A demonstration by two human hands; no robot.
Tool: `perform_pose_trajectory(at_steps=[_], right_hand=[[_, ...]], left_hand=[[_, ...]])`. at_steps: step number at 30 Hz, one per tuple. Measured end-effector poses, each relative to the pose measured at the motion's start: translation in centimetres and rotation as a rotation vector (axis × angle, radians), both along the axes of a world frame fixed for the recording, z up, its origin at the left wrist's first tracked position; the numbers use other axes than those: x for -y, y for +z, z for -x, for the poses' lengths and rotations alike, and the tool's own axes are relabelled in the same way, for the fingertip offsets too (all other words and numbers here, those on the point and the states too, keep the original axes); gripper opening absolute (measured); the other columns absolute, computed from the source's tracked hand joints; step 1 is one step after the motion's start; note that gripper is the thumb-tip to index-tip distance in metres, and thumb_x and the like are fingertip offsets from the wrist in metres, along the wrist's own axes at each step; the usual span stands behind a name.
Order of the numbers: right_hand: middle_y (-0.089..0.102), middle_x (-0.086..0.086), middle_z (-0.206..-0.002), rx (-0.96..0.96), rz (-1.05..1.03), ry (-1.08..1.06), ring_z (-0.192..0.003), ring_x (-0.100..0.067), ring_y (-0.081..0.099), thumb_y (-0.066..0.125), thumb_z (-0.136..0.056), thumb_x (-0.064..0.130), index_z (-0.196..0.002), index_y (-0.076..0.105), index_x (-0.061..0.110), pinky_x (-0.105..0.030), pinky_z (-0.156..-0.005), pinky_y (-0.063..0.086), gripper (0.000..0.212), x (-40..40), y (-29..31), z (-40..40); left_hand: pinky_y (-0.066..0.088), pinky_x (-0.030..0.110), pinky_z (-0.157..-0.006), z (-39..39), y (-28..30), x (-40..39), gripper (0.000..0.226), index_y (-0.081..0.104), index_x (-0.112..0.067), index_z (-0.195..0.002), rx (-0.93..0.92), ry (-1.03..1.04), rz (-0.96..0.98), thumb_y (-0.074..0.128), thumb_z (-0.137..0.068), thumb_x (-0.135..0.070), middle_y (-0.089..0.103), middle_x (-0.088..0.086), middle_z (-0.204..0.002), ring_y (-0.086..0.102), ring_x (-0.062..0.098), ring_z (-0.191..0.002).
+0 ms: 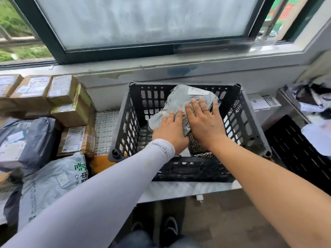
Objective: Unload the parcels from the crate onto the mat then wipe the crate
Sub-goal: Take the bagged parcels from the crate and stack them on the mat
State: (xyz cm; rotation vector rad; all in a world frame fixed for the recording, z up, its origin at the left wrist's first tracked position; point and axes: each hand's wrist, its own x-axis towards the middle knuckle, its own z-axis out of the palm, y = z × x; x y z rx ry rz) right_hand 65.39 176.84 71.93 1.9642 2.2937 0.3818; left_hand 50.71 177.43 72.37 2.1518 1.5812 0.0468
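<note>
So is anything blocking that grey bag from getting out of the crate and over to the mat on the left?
Only the crate's left wall, which the grey bag must be lifted over. Both hands, left and right, already lie on it. The white mat beside the crate shows a bare strip; boxes crowd the rest.

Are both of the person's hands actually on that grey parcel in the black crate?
Touching. The head view shows the left hand and right hand lying flat on the grey parcel, fingers straight, inside the crate.
</note>
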Motion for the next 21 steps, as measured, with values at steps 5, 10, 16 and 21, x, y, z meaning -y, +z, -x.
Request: perform_pose_trajectory(at_steps=[5, 10, 16, 21], right_hand=[[0.017, -0.019, -0.169, 0.054, -0.16, -0.059, -0.157, -0.04, 0.012, 0.039, -0.106, 0.019, -0.163, 0.015, 0.007, -0.071, -0.119, 0.0, 0.064, 1.1, 3.4, 2.8], [0.032, -0.019, -0.164, 0.027, -0.292, -0.112, -0.152, -0.041, 0.028, 0.043, -0.108, 0.022, -0.16, 0.029, 0.006, -0.072, -0.118, 0.006, 0.057, 1.7, 6.1, 7.8], [0.069, -0.013, -0.132, 0.005, -0.442, 0.1, -0.122, -0.04, 0.064, 0.056, -0.102, 0.021, -0.138, 0.062, 0.017, -0.066, -0.106, 0.042, 0.037, 1.2, 8.8, 14.7], [0.058, -0.015, -0.145, -0.058, -0.384, 0.201, -0.135, -0.038, 0.054, 0.061, -0.1, 0.044, -0.151, 0.048, 0.02, -0.065, -0.111, 0.038, 0.058, 1.9, 8.9, 20.4]], left_hand=[[0.027, 0.057, -0.123, 1.1, 3.7, 1.6, 0.09, -0.002, -0.024, -0.166, 0.016, -0.009, -0.124, 0.054, -0.097, -0.015, 0.001, 0.005, -0.174, 0.008, 0.027, -0.16], [0.026, 0.059, -0.122, 5.2, 7.0, 3.3, 0.074, 0.001, -0.017, -0.165, -0.086, -0.006, -0.354, 0.042, -0.104, -0.013, 0.007, 0.008, -0.173, 0.011, 0.028, -0.159], [0.037, 0.054, -0.115, 15.2, 9.3, 3.4, 0.063, 0.018, -0.013, -0.164, -0.149, 0.015, -0.59, 0.04, -0.105, -0.011, 0.032, 0.007, -0.167, 0.034, 0.028, -0.152], [0.035, 0.059, -0.117, 24.3, 9.6, 3.2, 0.06, 0.024, -0.014, -0.163, -0.252, 0.026, -0.653, 0.039, -0.105, -0.011, 0.038, 0.009, -0.164, 0.035, 0.033, -0.151]])
